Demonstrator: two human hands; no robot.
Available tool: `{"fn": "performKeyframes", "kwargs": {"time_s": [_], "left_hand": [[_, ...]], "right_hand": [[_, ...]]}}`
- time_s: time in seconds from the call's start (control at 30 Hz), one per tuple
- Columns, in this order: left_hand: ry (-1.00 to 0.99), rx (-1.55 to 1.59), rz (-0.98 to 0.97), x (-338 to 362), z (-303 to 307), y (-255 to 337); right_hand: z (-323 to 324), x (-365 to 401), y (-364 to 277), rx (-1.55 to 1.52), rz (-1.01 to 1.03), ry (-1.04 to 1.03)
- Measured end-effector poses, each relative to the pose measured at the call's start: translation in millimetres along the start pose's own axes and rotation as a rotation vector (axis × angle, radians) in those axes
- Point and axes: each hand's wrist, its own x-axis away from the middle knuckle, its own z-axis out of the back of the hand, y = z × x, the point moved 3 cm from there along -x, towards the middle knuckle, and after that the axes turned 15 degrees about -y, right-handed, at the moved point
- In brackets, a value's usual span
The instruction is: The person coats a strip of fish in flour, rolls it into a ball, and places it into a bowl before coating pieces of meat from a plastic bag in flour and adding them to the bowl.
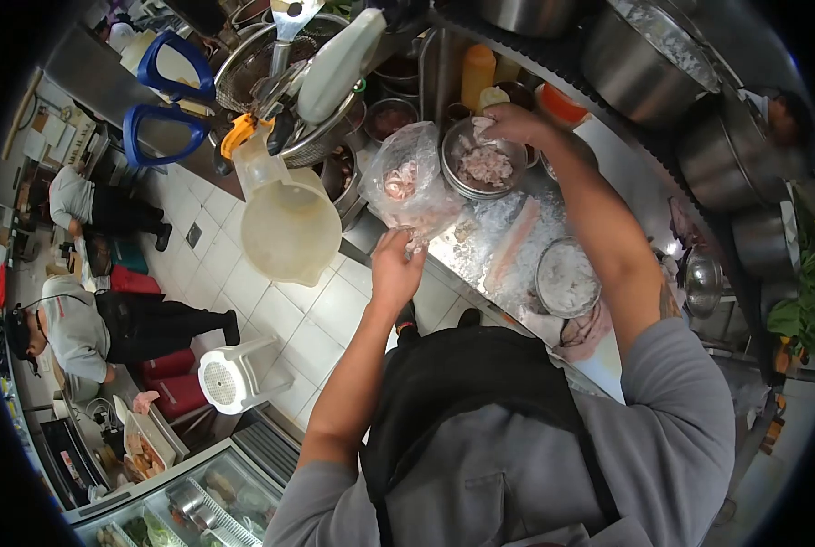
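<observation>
At the near edge of the counter, my left hand is closed on the rim of a clear plastic bag. Inside that bag lie some pale pink raw meat pieces. My right hand is over the far side of a metal bowl, fingers closed on some pale meat pieces. More chopped raw meat fills the bowl's bottom. Right of the bag, a long pale pink strip lies on the white-dusted counter. Beside it stands a metal bowl of white powder.
A large translucent measuring jug and metal strainers hang at the left. Large steel pots line the shelf above. A yellow squeeze bottle stands behind the bowl. Two people work across the tiled floor, near a white stool.
</observation>
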Motion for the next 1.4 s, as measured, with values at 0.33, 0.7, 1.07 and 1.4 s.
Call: {"fn": "performKeyframes", "kwargs": {"time_s": [0.33,0.7,1.07,1.4], "left_hand": [[0.019,0.077,-0.086,-151.2,-14.0,54.3],[-0.192,0.498,0.082,-219.8,-48.3,58.0],[-0.246,0.861,0.041,-225.6,-56.7,42.4],[-0.268,0.577,0.068,-224.0,-42.4,46.1]], "right_hand": [[11.5,39.7,-16.3,-0.311,0.044,0.046],[7.6,46.3,-5.6,-0.194,0.103,0.182],[14.0,45.7,11.5,-0.496,0.249,0.325],[10.8,33.0,12.0,-0.169,0.21,0.267]]}}
